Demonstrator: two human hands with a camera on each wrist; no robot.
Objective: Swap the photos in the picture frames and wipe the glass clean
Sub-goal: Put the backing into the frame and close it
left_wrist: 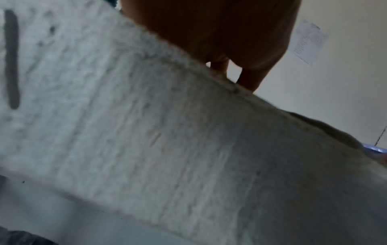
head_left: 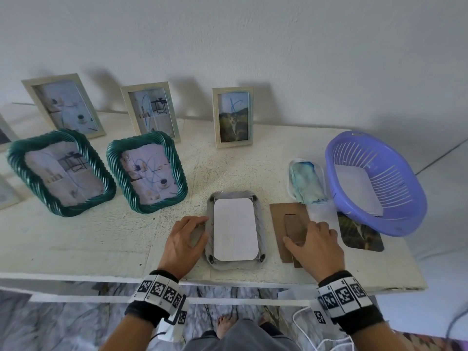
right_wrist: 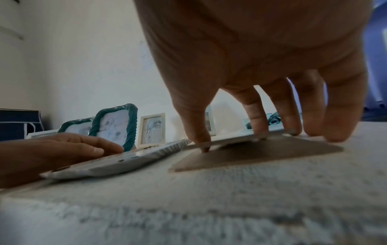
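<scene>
A grey ribbed frame (head_left: 260, 224) lies face down near the table's front edge, with a white photo back (head_left: 235, 229) sitting in its opening. My left hand (head_left: 195, 231) rests with relaxed fingers against the frame's left side, as the right wrist view also shows (right_wrist: 83, 145). To the right lies the brown backing board (head_left: 281, 224) with its stand flap. My right hand (head_left: 311, 239) touches that board (right_wrist: 261, 154) with spread fingertips (right_wrist: 259, 132). A loose cat photo (head_left: 359, 234) lies partly under the basket. A blue-stained cloth (head_left: 306, 183) sits in a clear tray.
Two green ribbed frames (head_left: 60, 173) (head_left: 148, 173) stand at the left, and three pale wooden frames (head_left: 233, 117) lean near the wall behind. A purple basket (head_left: 410, 188) holding white sheets stands at the right. The table edge (head_left: 228, 279) runs just under my wrists.
</scene>
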